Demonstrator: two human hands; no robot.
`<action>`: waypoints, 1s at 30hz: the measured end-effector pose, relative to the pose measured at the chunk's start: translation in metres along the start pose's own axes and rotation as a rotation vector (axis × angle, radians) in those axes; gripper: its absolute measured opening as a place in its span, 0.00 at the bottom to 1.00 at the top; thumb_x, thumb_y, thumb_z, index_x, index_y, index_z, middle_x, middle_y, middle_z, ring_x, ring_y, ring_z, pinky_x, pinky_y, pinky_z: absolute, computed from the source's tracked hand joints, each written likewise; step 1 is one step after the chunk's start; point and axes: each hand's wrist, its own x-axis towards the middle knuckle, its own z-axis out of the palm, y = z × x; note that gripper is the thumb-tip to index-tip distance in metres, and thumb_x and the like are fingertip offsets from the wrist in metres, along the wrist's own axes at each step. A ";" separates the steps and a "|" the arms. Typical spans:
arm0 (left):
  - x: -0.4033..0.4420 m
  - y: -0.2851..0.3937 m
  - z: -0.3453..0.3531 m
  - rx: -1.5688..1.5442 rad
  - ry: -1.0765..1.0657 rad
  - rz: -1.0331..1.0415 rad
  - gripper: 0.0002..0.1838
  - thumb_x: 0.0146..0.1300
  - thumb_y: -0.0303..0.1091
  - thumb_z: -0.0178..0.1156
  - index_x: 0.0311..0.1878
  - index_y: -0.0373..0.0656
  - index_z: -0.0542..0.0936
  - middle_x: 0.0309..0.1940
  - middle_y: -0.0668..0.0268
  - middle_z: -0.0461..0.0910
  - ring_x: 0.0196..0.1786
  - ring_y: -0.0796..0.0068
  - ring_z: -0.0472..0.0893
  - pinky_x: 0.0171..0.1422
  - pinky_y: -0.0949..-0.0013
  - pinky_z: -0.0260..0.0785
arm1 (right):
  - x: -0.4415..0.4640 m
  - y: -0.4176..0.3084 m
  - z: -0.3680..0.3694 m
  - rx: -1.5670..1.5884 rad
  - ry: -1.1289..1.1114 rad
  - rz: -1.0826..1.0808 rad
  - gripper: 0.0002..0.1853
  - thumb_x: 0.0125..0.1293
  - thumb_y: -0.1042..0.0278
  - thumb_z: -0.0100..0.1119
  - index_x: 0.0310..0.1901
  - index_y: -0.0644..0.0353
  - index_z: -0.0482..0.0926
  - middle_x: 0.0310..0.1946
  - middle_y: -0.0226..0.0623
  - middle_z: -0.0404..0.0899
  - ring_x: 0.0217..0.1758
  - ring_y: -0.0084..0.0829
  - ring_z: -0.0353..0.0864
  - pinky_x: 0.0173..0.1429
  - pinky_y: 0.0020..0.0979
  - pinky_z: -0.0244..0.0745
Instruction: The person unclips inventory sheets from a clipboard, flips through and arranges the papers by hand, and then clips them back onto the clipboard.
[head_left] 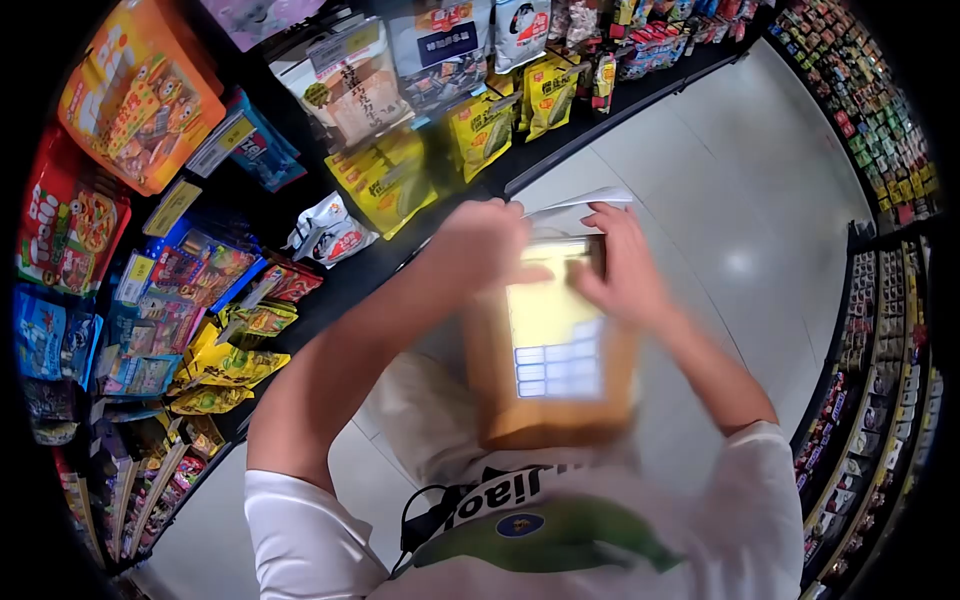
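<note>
White paper (575, 203) lies lengthwise between the left hand (485, 243), its blurred grip impossible to tell, and the right hand (630, 268), thumb and fingers apart.

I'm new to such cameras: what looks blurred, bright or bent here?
Head view: left hand and brown box look smeared; the yellow-and-white panel looks washed out; the floor shows glare; shelves at right bow along the dark, round edge.

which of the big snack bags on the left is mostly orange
The orange bag at the picture's top left, up and right of the red bag; the yellow bags are farther right, nearer the left hand.
</note>
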 end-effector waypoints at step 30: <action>0.023 -0.010 0.020 -0.009 -0.013 0.212 0.31 0.70 0.58 0.56 0.27 0.35 0.83 0.26 0.51 0.81 0.32 0.49 0.85 0.39 0.54 0.77 | -0.071 -0.028 0.032 0.105 -0.258 -0.253 0.33 0.62 0.58 0.63 0.68 0.59 0.72 0.73 0.44 0.66 0.79 0.46 0.60 0.82 0.53 0.50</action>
